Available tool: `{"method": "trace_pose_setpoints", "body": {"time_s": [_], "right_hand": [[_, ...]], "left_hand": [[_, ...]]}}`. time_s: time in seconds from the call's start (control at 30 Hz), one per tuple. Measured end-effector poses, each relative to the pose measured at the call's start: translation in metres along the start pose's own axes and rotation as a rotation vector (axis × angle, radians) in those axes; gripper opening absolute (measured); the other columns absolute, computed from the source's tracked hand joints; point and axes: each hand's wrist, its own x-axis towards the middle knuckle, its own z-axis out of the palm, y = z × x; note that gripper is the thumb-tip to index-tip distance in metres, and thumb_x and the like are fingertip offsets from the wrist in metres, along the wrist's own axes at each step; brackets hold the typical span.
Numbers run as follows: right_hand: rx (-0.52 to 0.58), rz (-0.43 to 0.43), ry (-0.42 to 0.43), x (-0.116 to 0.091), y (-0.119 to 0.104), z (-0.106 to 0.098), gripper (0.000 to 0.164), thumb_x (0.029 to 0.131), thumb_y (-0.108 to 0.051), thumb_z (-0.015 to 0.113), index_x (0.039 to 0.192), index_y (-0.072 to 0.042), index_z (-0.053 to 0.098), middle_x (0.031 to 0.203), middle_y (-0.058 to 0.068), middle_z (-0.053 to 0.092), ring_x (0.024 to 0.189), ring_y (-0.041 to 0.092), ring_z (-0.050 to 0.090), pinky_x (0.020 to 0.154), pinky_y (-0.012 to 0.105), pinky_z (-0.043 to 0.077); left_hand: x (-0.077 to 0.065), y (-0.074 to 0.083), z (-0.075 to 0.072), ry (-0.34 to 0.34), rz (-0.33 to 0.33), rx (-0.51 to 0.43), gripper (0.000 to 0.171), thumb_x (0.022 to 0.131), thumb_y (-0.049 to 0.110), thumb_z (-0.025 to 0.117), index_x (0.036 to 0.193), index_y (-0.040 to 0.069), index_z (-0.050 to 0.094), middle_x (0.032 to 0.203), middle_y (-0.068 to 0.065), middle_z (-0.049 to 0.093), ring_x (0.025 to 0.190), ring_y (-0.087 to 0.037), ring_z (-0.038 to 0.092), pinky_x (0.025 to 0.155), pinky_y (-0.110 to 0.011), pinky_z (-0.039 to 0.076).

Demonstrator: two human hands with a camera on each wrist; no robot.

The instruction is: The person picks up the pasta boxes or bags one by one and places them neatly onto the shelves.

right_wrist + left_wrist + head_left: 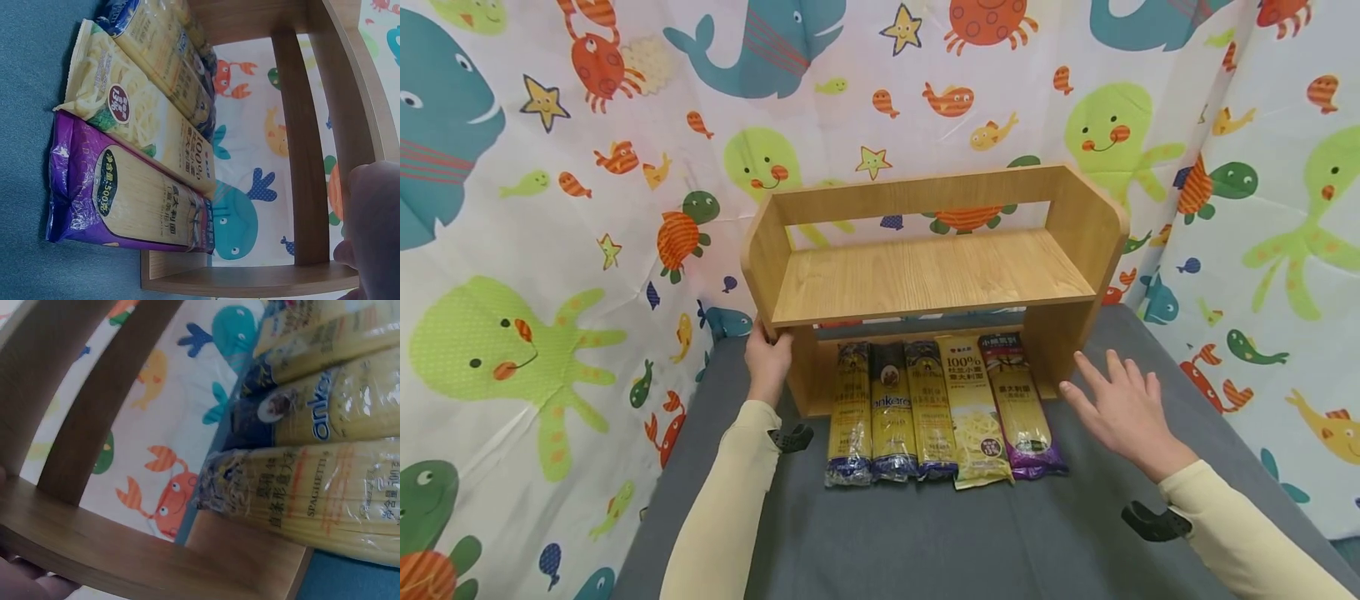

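A two-tier wooden shelf [932, 267] stands on the grey surface. My left hand [767, 362] grips the lower edge of its left side, fingers partly hidden behind the panel. My right hand [1120, 408] is beside the shelf's right side, fingers spread and nothing in them. Several pasta packs lie side by side in the lower tier, their ends sticking out in front. Leftmost is a spaghetti pack [312, 494] in clear wrap, beside a blue-labelled pack [891, 412]. Toward the right come a cream pack with a noodle picture [144, 106] and a purple-ended pack [137, 194].
A grey cloth [925, 542] covers the table under the shelf. Behind and at both sides hangs a white curtain [625, 192] printed with sea animals, close to the shelf's back. A dark strap [1156, 522] sits at each wrist.
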Motion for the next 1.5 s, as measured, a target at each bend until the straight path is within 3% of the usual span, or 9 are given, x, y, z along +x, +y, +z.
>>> {"method": "trace_pose_setpoints", "body": {"time_s": [0.2, 0.63, 0.87, 0.97, 1.1, 1.33, 1.5], "right_hand": [[0.016, -0.003, -0.015, -0.002, -0.001, 0.001, 0.075, 0.105, -0.058, 0.038, 0.155, -0.002, 0.037, 0.155, 0.046, 0.025, 0.138, 0.067, 0.022, 0.108, 0.082, 0.011], [0.055, 0.003, -0.023, 0.012, 0.002, 0.0, 0.071, 0.107, -0.052, 0.036, 0.152, 0.002, 0.039, 0.149, 0.044, 0.036, 0.134, 0.065, 0.035, 0.104, 0.083, 0.02], [0.148, 0.022, -0.117, 0.019, 0.009, 0.007, 0.074, 0.108, -0.051, 0.033, 0.154, 0.007, 0.032, 0.149, 0.045, 0.034, 0.133, 0.064, 0.036, 0.104, 0.078, 0.031], [0.216, 0.036, -0.177, 0.022, 0.015, 0.017, 0.076, 0.108, -0.051, 0.034, 0.155, 0.009, 0.027, 0.151, 0.043, 0.034, 0.135, 0.062, 0.035, 0.106, 0.075, 0.033], [0.312, 0.073, -0.262, 0.028, 0.021, 0.038, 0.073, 0.106, -0.044, 0.046, 0.156, 0.006, 0.026, 0.151, 0.042, 0.036, 0.135, 0.059, 0.04, 0.101, 0.068, 0.043], [0.441, 0.073, -0.347, 0.031, 0.032, 0.085, 0.064, 0.095, -0.021, 0.068, 0.145, 0.009, 0.04, 0.132, 0.043, 0.054, 0.117, 0.054, 0.058, 0.084, 0.054, 0.055], [0.496, 0.093, -0.358, 0.035, 0.032, 0.106, 0.07, 0.089, -0.022, 0.075, 0.144, 0.01, 0.043, 0.137, 0.04, 0.052, 0.119, 0.052, 0.057, 0.092, 0.056, 0.052]], "left_hand": [[0.0, -0.003, 0.0, 0.022, 0.033, 0.087, 0.043, 0.102, 0.019, 0.056, 0.142, 0.004, 0.054, 0.142, -0.022, 0.06, 0.13, -0.041, 0.058, 0.11, -0.058, 0.045], [0.004, -0.006, 0.002, 0.005, 0.091, 0.155, 0.041, 0.105, 0.022, 0.052, 0.143, 0.006, 0.053, 0.143, -0.022, 0.06, 0.13, -0.042, 0.059, 0.108, -0.057, 0.046], [0.004, -0.01, 0.001, 0.001, 0.089, 0.157, 0.044, 0.105, 0.023, 0.052, 0.146, 0.005, 0.05, 0.146, -0.021, 0.057, 0.131, -0.042, 0.059, 0.109, -0.057, 0.045], [0.003, -0.009, 0.001, -0.007, 0.08, 0.164, 0.046, 0.106, 0.025, 0.051, 0.148, 0.006, 0.047, 0.148, -0.021, 0.056, 0.132, -0.042, 0.058, 0.109, -0.058, 0.045], [0.002, -0.008, 0.002, -0.002, 0.076, 0.163, 0.047, 0.107, 0.026, 0.051, 0.149, 0.007, 0.046, 0.149, -0.02, 0.055, 0.132, -0.042, 0.058, 0.108, -0.058, 0.045], [0.002, -0.008, 0.003, 0.004, 0.086, 0.156, 0.046, 0.106, 0.024, 0.052, 0.149, 0.007, 0.047, 0.148, -0.02, 0.056, 0.131, -0.042, 0.059, 0.108, -0.058, 0.045], [0.001, -0.009, 0.003, 0.0, 0.081, 0.16, 0.047, 0.106, 0.025, 0.052, 0.15, 0.009, 0.046, 0.149, -0.019, 0.056, 0.132, -0.041, 0.058, 0.109, -0.058, 0.045]]}}
